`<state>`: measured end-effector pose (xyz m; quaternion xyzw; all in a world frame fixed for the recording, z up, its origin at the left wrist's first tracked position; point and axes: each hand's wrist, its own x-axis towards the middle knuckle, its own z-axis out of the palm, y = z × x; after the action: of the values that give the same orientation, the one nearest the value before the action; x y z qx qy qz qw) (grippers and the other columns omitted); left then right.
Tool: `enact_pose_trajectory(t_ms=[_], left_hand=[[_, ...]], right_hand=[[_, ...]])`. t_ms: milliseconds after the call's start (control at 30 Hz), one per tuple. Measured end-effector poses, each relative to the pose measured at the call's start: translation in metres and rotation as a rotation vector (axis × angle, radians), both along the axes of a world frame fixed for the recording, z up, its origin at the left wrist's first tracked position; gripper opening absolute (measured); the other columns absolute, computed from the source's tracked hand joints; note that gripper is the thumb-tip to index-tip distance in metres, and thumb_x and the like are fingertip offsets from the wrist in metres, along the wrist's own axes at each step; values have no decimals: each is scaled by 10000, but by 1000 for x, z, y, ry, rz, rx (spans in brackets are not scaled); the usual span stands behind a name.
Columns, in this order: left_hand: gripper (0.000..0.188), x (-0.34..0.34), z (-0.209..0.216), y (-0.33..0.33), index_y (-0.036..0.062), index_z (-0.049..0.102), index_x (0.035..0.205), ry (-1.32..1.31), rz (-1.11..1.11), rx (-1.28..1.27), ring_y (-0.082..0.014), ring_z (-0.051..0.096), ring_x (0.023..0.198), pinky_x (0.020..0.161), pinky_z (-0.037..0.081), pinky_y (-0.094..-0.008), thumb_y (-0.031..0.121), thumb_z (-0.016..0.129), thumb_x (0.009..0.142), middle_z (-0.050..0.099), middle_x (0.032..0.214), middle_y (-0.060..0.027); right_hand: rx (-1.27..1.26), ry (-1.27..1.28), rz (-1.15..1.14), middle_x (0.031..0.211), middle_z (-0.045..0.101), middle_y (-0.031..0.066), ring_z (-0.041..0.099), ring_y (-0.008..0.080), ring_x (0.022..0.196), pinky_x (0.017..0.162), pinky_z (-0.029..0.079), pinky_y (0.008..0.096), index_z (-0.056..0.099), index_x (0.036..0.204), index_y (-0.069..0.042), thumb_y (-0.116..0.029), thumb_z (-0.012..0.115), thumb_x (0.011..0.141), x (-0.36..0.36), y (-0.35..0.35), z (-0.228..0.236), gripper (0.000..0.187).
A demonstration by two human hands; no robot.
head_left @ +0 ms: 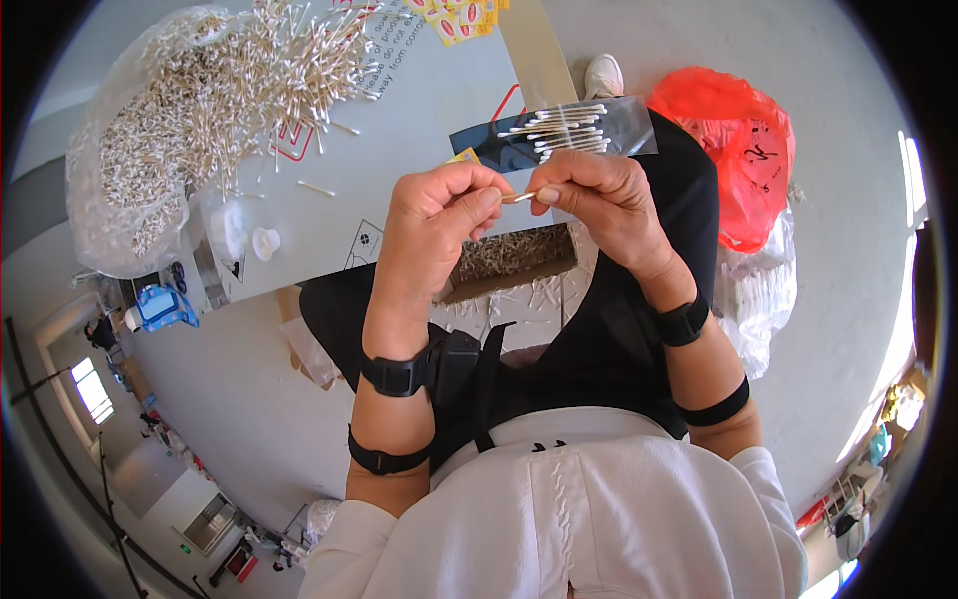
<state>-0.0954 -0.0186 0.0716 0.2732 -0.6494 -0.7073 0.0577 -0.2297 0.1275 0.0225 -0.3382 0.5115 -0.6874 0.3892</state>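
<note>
My left hand (431,220) and my right hand (611,205) meet above the near edge of the grey table. Both are closed in a pinch on a short, thin stick (521,198), which looks like a cotton swab; its ends are hidden by my fingers. Just beyond my right hand, a row of cotton swabs (564,128) lies on a clear plastic bag (636,122). Below my hands, an open cardboard box (559,256) holds many thin swab pieces, and more lie scattered around it.
A big heap of cotton swabs (235,95) spills from a clear bag (130,245) at the far left. Yellow packets (461,18) lie at the far edge. A red plastic bag (723,160) stands to the right, and a blue pack (165,307) sits left.
</note>
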Motion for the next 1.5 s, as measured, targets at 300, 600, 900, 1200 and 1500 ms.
enact_pose_trajectory(t_ms=[300, 600, 900, 1200, 1500], left_hand=[[79, 26, 0, 1, -9, 686, 908, -199, -238, -108, -57, 512, 658, 612, 409, -205, 45, 631, 889, 601, 737, 27], [57, 48, -47, -12, -26, 655, 837, -353, -49, -564, -68, 500, 656, 614, 427, -236, 29, 647, 844, 582, 689, -23], [148, 33, -82, -146, 4, 667, 803, -328, 574, -853, -230, 642, 661, 644, 499, -333, 151, 672, 818, 665, 718, -128], [199, 6, -86, -127, 31, 673, 764, -830, 559, -954, -394, 664, 774, 728, 516, -484, 227, 640, 771, 687, 769, -176], [89, 6, -58, -53, 11, 521, 847, -305, -4, -984, -365, 626, 721, 650, 503, -438, 69, 580, 879, 631, 779, -161]], right_hand=[[61, 430, 221, 796, 635, 93, 608, 241, 782, 714, 489, 328, 675, 908, -8, -21, 688, 814, 3, 17, 3, 96], [261, 554, -90, 760, 617, 116, 597, 193, 670, 646, 473, 287, 627, 877, 43, 11, 655, 834, -9, 7, -15, 60], [368, 119, -236, 751, 615, -15, 519, 40, 722, 684, 436, 197, 640, 873, 39, -42, 642, 906, -14, 13, -12, 87], [355, 81, -279, 754, 608, -20, 518, 37, 726, 678, 426, 188, 642, 877, 35, -41, 650, 903, -12, 15, -15, 80], [396, 166, -892, 910, 557, 5, 480, 72, 727, 670, 426, 200, 647, 1124, 13, -141, 757, 830, -40, 20, -53, 350]])
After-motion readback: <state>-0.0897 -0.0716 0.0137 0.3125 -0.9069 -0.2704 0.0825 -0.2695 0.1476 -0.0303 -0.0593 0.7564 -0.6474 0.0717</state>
